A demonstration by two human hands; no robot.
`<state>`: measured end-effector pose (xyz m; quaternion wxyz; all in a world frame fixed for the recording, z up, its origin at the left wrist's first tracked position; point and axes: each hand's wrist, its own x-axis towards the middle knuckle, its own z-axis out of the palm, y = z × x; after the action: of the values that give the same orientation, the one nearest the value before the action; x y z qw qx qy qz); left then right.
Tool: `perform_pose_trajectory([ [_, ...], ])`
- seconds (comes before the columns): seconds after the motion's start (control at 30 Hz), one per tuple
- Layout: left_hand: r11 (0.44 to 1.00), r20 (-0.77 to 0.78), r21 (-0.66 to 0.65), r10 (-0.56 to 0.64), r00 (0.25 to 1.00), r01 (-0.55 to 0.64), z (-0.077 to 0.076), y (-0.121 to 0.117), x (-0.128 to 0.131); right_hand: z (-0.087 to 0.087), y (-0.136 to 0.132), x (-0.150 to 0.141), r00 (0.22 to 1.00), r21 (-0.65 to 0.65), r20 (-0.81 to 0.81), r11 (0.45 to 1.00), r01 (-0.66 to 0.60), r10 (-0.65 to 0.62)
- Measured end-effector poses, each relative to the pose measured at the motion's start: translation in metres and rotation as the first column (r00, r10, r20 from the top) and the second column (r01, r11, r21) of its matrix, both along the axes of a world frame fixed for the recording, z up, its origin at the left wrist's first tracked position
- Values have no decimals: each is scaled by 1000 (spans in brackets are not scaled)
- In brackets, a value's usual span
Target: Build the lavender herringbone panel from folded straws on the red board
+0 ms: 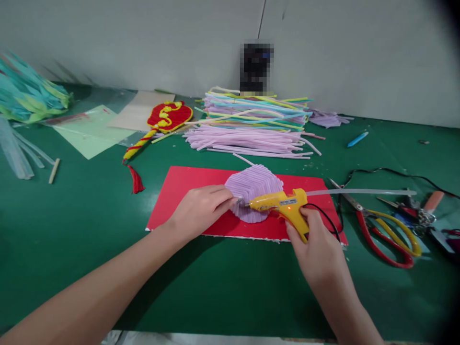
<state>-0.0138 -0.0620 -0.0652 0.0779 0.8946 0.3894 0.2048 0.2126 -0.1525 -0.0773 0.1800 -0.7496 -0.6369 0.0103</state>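
A round lilac piece made of fuzzy stems (257,187) lies on a red sheet (187,189) on the green table. My left hand (201,208) rests on the red sheet, its fingertips pressed together against the lilac piece's left edge. My right hand (316,239) is wrapped round the handle of a yellow glue gun (278,202). The gun's nozzle points left and touches the lilac piece close to my left fingertips. A clear glue stick (359,191) juts out of the gun's back to the right.
A stack of lilac and pastel stems (251,127) lies behind the red sheet. A red and yellow fan with a tassel (165,120) sits at the back left. Red and yellow scissors (388,235) and other tools lie to the right. A blue pen (357,139) lies further back.
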Motion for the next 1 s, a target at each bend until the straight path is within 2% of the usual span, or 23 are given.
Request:
perform_pose_trajectory([
  [0.23, 1000, 12, -3, 0, 1000, 0, 0, 0, 0, 1, -4, 0, 1000, 4, -22, 1000, -11, 11],
  [0.53, 1000, 24, 10, 0, 1000, -1, 0, 0, 0, 0, -4, -6, 992, -69, -33, 990, 120, -123],
  [1.0, 1000, 15, -10, 6, 1000, -6, 1, 0, 1, -1, -7, -2, 998, -5, -54, 999, 33, -33],
])
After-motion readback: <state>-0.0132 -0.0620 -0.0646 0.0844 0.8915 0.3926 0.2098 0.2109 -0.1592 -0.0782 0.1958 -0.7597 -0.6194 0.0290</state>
